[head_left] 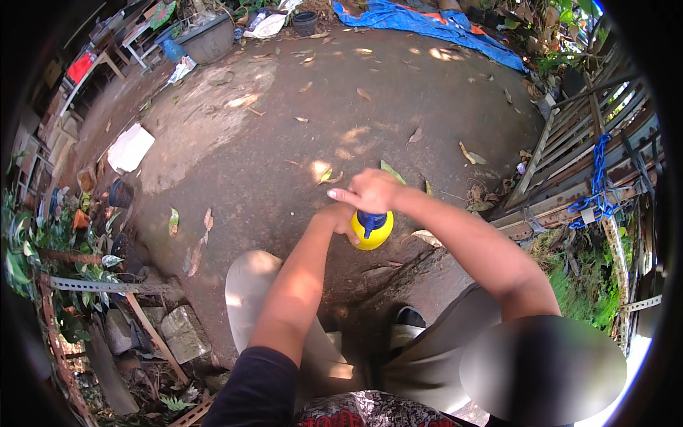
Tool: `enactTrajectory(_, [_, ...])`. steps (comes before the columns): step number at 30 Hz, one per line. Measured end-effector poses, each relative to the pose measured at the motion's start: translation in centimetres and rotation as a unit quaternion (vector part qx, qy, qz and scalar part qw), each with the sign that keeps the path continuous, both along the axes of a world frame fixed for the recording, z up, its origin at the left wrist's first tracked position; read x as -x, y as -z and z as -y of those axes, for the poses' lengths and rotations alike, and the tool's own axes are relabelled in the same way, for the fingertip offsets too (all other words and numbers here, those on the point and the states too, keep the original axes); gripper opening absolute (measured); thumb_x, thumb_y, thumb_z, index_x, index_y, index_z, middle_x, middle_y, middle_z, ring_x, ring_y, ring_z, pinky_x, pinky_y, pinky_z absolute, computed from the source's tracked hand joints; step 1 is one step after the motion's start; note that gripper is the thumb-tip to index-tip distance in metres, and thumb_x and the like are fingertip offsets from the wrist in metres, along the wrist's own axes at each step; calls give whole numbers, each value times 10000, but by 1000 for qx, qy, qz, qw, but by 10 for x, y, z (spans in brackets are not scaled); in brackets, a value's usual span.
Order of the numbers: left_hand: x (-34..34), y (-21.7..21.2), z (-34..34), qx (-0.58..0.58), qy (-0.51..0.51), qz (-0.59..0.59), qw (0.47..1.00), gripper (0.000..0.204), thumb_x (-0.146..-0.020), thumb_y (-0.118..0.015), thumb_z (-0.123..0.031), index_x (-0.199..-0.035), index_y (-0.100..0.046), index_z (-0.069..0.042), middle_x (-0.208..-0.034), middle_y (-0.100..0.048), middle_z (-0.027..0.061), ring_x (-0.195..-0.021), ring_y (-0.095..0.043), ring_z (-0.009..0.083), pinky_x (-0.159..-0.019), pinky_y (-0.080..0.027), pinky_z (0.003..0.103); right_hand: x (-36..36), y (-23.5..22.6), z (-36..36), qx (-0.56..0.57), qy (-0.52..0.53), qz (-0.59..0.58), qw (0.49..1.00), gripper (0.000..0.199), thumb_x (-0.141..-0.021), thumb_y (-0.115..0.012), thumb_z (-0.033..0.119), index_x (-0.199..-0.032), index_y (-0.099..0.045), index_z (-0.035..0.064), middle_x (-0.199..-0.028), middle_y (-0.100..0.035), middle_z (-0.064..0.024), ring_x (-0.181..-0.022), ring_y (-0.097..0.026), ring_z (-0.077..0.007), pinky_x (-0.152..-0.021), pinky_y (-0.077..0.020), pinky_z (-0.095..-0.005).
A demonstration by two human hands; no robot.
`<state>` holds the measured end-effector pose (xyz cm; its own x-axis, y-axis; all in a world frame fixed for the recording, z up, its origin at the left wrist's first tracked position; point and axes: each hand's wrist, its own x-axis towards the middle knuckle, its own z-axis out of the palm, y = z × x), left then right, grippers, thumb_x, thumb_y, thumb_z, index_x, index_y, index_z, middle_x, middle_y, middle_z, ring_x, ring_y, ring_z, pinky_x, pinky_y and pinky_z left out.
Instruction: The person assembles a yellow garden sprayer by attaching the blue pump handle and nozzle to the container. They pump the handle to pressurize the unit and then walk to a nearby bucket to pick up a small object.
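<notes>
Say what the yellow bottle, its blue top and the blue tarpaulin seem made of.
Yellow bottle: probably smooth moulded plastic, judging by its even, saturated colour and rounded body. Blue top: likely smooth hard plastic too, from its uniform colour. Blue tarpaulin: seemingly plastic sheeting, perhaps slightly shiny, given its folds; any weave is too small to see.

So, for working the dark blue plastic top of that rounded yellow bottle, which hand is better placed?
Probably the right hand: it sits over the dark blue plastic top, while the left hand is lower, against the side of the rounded yellow bottle, and seems better placed to steady it.
</notes>
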<state>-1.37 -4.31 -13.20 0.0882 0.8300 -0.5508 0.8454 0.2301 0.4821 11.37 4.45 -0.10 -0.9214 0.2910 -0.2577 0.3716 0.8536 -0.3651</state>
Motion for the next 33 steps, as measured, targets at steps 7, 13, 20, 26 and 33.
enactTrajectory(7, [10, -1, -4, 9, 22, 57, 998, 1083, -600, -976, -347, -1490, -433, -53, -1500, -499, 200, -1380, -491, 339, -1159, -412, 411, -1, 16, 13, -45, 99, -45, 993, 692, -1028, -370, 613, -840, -773, 82, -816, -728, -206, -872, -714, -402, -818, -561, -505])
enactTrajectory(13, [12, 8, -11, -22, 19, 71, 997, 1310, -576, -987, -245, -1601, -184, -99, -1575, -395, 215, -1450, -401, 354, -1208, -356, 412, 21, -35, -2, 49, 237, -44, 969, 756, -1036, -389, 577, -876, -728, -79, -931, -715, -314, -1012, -701, -445, -952, -542, -511])
enactTrajectory(20, [10, 34, -20, -18, -21, 134, 991, 1419, -542, -991, -169, -1624, -74, -140, -1593, -365, 205, -1484, -354, 350, -1229, -324, 431, 23, -110, -12, 51, 257, -115, 958, 794, -1013, -420, 632, -794, -717, -71, -852, -707, -310, -971, -710, -446, -884, -551, -516])
enactTrajectory(26, [11, 25, -19, -19, -17, 118, 993, 1385, -561, -984, -179, -1619, -92, -155, -1597, -360, 213, -1475, -371, 357, -1213, -349, 439, 20, -89, -11, 34, 235, -117, 964, 773, -1001, -436, 647, -790, -740, -32, -758, -689, -276, -856, -723, -415, -807, -562, -489])
enactTrajectory(33, [1, 16, -23, -10, 0, 60, 998, 1360, -557, -985, -370, -1575, -163, 1, -1591, -363, 234, -1460, -396, 362, -1203, -361, 412, -2, 21, -9, 17, 243, -60, 968, 706, -969, -437, 662, -810, -782, 67, -755, -707, -228, -836, -724, -391, -792, -573, -479])
